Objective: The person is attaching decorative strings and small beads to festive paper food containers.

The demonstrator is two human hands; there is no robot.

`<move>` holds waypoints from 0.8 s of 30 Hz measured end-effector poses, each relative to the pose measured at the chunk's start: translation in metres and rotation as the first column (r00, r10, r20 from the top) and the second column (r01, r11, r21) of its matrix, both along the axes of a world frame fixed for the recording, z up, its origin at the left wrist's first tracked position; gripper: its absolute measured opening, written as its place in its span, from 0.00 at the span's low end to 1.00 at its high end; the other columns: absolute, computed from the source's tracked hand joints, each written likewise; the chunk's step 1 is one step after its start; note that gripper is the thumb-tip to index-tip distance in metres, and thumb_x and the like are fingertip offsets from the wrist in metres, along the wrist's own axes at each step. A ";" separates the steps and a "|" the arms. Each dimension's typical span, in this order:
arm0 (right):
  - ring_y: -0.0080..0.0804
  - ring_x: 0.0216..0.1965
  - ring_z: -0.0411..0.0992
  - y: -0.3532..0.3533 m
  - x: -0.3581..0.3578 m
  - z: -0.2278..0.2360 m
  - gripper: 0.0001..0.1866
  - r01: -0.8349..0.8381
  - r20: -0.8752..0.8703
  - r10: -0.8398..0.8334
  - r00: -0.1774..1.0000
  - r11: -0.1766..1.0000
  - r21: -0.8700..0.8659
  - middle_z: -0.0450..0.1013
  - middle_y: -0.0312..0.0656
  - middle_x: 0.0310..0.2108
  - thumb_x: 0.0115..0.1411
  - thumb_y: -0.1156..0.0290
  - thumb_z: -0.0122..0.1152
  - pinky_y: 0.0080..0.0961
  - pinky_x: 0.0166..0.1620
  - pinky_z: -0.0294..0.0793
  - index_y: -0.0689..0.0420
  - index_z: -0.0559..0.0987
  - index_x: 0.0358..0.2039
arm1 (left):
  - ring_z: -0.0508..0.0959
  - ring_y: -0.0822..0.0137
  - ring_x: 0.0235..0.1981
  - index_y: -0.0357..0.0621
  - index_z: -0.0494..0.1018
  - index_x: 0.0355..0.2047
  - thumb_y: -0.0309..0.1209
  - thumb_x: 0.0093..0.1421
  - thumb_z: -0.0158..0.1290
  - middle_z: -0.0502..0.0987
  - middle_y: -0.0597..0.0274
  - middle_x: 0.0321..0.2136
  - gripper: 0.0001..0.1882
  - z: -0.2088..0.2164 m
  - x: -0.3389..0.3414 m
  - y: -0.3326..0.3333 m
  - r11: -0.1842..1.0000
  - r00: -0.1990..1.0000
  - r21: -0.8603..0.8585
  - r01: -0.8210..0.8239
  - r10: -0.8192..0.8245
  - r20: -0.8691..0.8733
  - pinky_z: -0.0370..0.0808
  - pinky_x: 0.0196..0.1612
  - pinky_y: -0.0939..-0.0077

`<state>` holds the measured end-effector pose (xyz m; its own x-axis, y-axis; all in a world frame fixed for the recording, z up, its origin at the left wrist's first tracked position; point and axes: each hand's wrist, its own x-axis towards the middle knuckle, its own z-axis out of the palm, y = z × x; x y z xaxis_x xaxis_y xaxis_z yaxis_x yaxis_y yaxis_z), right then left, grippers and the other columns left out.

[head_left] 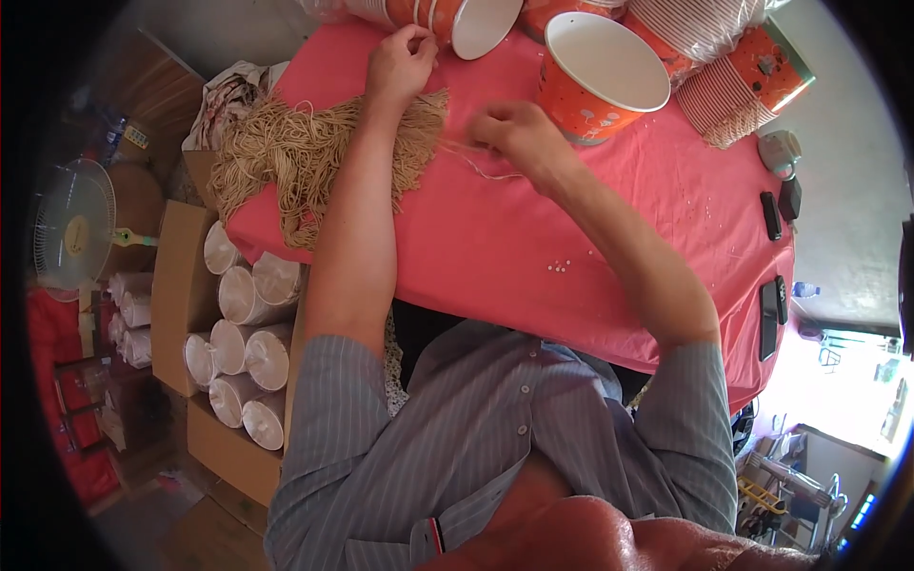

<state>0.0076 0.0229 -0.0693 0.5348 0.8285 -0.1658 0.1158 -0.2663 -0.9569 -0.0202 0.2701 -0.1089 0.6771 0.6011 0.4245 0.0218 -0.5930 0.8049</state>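
Observation:
A thick bundle of tan cords (295,157) lies across the left part of the table, under my left forearm. Beyond it, my left hand (402,65) is closed in a pinch beside the paper buckets lying on their sides (433,19); whatever is between the fingertips is too small to make out. My right hand (514,138), slightly blurred, is closed on thin cord strands (466,147) close to the bundle's right edge. Just past this hand stands an upright orange paper bucket (590,105) with a white inside.
A pink cloth covers the table (476,247), with small white beads (559,267) near its front. Stacked orange buckets (747,81) lie at the back right, near a mug (781,152) and a phone (768,319). Left of the table, a cardboard box (181,295) holds wrapped white cups.

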 end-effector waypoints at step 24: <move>0.22 0.34 0.80 -0.286 0.076 -0.007 0.09 0.436 0.076 -0.429 0.900 0.882 -0.181 0.83 0.36 0.35 0.70 0.64 0.62 0.23 0.36 0.76 0.55 0.82 0.38 | 0.80 0.76 0.22 0.41 0.84 0.46 0.35 0.71 0.58 0.87 0.63 0.26 0.12 -0.008 0.010 0.008 0.998 0.995 -0.029 0.059 -0.061 -0.074 0.74 0.28 0.73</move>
<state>0.0841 -0.2632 -0.0764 0.8404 0.4685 -0.2726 -0.0225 -0.4723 -0.8812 -0.0103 0.2785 -0.1173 0.7415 0.5688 0.3558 0.0475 -0.5735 0.8179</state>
